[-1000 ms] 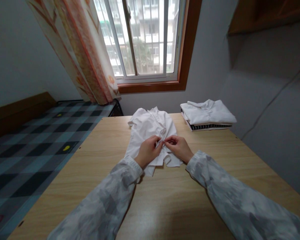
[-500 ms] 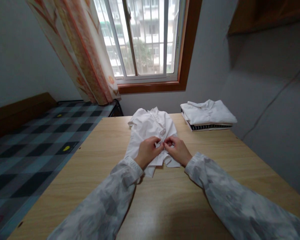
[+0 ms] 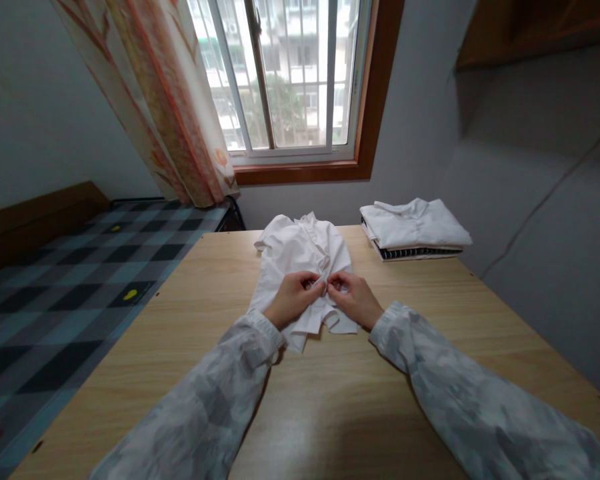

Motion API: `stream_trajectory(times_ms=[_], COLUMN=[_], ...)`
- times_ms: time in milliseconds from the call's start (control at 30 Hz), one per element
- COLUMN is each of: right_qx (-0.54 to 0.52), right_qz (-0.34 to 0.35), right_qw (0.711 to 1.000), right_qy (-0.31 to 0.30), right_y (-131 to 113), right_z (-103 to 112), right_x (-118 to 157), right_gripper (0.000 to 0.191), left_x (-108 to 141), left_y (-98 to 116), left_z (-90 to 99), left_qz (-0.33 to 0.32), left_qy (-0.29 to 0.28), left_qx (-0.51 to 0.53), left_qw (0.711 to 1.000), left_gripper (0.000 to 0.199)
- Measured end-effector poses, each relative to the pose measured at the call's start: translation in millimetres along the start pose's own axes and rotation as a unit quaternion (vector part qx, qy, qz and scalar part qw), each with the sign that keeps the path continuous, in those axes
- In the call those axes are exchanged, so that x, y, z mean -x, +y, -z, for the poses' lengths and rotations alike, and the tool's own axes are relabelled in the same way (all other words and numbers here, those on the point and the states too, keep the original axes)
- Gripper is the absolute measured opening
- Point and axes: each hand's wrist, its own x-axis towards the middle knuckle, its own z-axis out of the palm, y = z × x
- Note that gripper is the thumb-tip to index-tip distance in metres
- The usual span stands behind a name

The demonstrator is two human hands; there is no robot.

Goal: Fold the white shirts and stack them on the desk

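Note:
A white shirt (image 3: 293, 250) lies loosely on the wooden table, its collar end toward the window and its hem toward me. My left hand (image 3: 295, 297) pinches the shirt's front edge near the middle. Right beside it, my right hand (image 3: 354, 297) is also closed, pinching the same front edge between thumb and fingers. The fingertips of both hands almost meet. Whether a button lies between them is too small to tell. Below my hands the hem spreads in creased flaps.
A stack of folded clothes (image 3: 415, 227), white on top with a dark striped layer beneath, sits at the table's (image 3: 405, 400) far right corner. To the left stands a bed (image 3: 80, 287) with a checked cover. A curtain (image 3: 180, 133) hangs by the window (image 3: 300, 87).
Both hands stay on the shirt front with nearly the same pinch. The left hand has shifted slightly left, and the hem flaps have moved a little with it.

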Motion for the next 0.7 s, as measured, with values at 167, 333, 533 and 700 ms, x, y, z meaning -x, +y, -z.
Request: stream_trajectory(times_ms=[167, 333, 533, 700], right_qx=[0.008, 0.116, 0.102, 0.048], right_qz=[0.013, 0.083, 0.09, 0.035], right_qw=[0.999, 0.989, 0.99, 0.998], right_qy=[-0.04, -0.032, -0.03, -0.017], right_y=[1, -2, 2, 4], right_z=[5, 8, 9, 13], right_x=[-2, -2, -2, -6], right_gripper=[0.01, 0.004, 0.006, 0.025], left_x=[2, 3, -2, -4], left_y=[4, 6, 1, 1], left_z=[0.2, 0.3, 5.0, 5.8], left_qz=[-0.024, -0.034, -0.002, 0.032], left_qy=[0.016, 0.019, -0.029, -0.017], left_qx=[-0.058, -0.078, 0.019, 0.109], left_qw=[0.998, 0.996, 0.999, 0.993], left_gripper=[0.025, 0.023, 0.036, 0.045])
